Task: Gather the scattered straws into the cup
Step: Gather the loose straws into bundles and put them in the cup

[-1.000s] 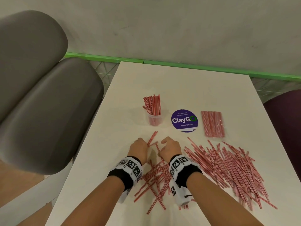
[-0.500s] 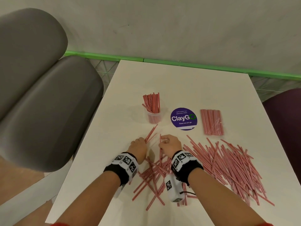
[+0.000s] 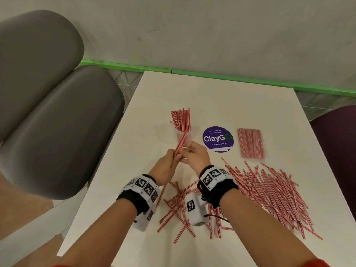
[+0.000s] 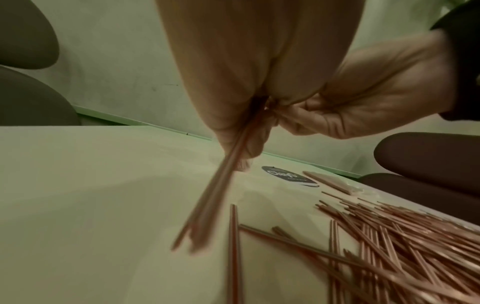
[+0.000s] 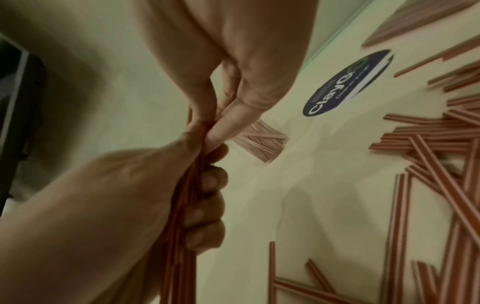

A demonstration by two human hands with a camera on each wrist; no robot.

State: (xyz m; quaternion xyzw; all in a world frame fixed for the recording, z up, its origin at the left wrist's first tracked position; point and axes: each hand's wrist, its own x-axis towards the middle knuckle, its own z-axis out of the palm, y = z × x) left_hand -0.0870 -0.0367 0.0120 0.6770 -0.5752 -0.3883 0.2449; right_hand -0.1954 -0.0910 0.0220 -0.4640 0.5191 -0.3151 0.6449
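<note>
Both hands up off the table [image 3: 240, 105], meeting just in front of the cup [image 3: 182, 134].

Left hand [image 3: 166, 167]: fingers curled round a small bundle of red-and-white striped straws [image 3: 180, 144]. In the right wrist view the fist [image 5: 145, 197] wraps the bundle lengthwise, four fingertips [image 5: 210, 207] folded over it. In the left wrist view the lower ends of the bundle [image 4: 207, 207] hang free above the tabletop, blurred.

Right hand [image 3: 195, 156]: thumb and forefinger pinch the same bundle just above the left fist, fingertips pressed together on the straws [image 5: 200, 131]. The other right fingers are tucked in; how exactly they lie, I can't tell.

The held bundle tilts up and away, its top end overlapping the front of the cup in the head view. Whether it touches the cup: can't tell.

The cup is clear plastic, upright, with a bunch of straws [image 3: 182, 119] standing in it and fanning slightly left.

Scattered straws:
- loose crisscrossed patch [image 3: 177, 207] on the table between the wrists
- large dense pile [image 3: 273, 197] to the right of the right wrist, mostly running diagonally

Also on the table: a round purple "ClayGo" sticker [image 3: 217, 139] just right of the cup, and a flat clear-wrapped pack of straws [image 3: 250, 143] right of the sticker. Grey padded chair [image 3: 54, 120] off the left edge.
</note>
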